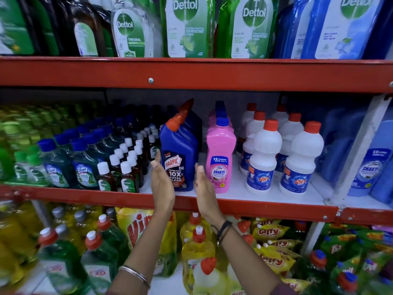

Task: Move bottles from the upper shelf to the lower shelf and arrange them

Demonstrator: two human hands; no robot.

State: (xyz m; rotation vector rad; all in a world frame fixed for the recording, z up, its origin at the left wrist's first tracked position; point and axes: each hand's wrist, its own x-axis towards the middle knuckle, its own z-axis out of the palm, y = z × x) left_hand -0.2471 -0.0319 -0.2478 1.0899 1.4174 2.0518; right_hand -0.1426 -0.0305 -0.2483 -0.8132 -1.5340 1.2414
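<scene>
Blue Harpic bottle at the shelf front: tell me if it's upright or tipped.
Upright. The blue Harpic bottle stands on its base on the white shelf, red cap on top, label reading level, between two open hands.

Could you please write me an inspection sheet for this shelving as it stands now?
Surface: middle shelf, white board with red edge, bare strip at front.
Job's things: blue Harpic bottle upright at front; pink Shakti bottle beside it, apart.
Clutter: Rin bottles, small brown Dettol bottles, Dettol pouches above.
Grips: left hand and right hand open, flanking the Harpic bottle, holding nothing.
Cables: nothing seen.
Surroundings: dishwash bottles below.
</scene>
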